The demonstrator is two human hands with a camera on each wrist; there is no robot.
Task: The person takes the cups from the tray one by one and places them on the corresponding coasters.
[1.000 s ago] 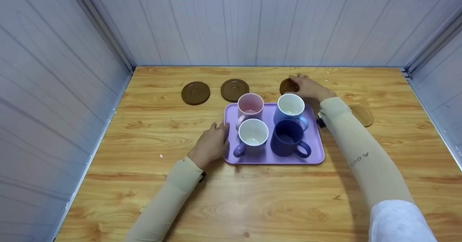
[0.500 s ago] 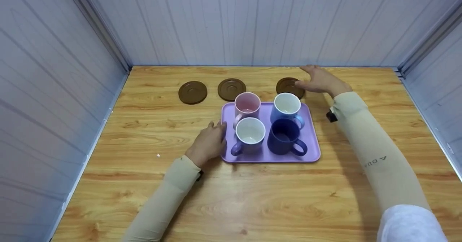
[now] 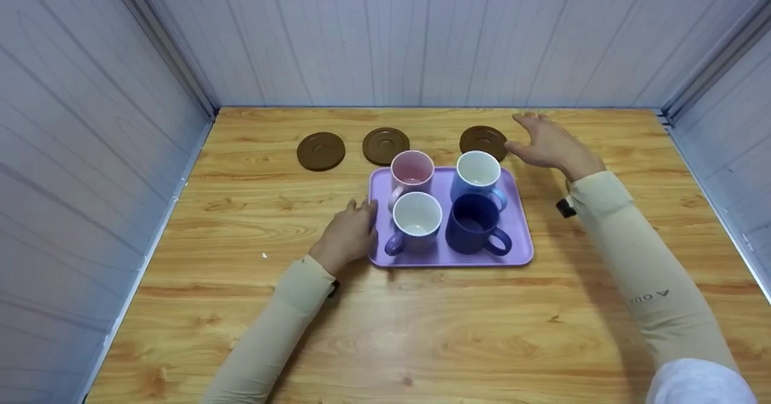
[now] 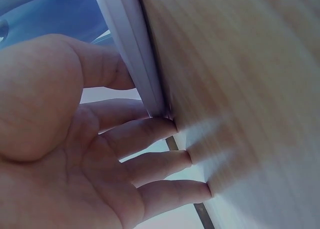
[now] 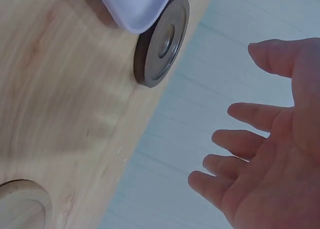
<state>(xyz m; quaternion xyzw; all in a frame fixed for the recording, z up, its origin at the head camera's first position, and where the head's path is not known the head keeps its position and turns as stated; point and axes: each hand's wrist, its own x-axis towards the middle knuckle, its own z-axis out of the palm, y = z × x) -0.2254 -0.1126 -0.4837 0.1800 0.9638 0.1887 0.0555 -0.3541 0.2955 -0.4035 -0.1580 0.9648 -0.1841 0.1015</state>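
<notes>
In the head view a lilac tray (image 3: pixel 523 235) bears a pink mug (image 3: pixel 412 172), a light blue mug (image 3: pixel 464 182), a dark blue mug (image 3: pixel 470 232) and a white-lined mug with a purple handle (image 3: pixel 417 217). At the tray's left edge lies my left hand (image 3: pixel 346 235); the left wrist view has its thumb and index finger touching the tray, other fingertips on the table. My right hand (image 3: pixel 551 145), fingers spread and nothing held, hovers just right of a brown round coaster (image 3: pixel 483 142). That coaster shows beside the tray corner in the right wrist view.
Two more brown coasters, one at left (image 3: pixel 321 151) and one in the middle (image 3: pixel 385 146), lie along the back. A pale wooden coaster (image 5: pixel 22 206) sits to the right, mostly hidden by the right arm in the head view. White panel walls (image 3: pixel 385 37) enclose the wooden table (image 3: pixel 373 332).
My right hand has let go of the right brown coaster and moved off it to the right. The left hand and the tray have stayed in place.
</notes>
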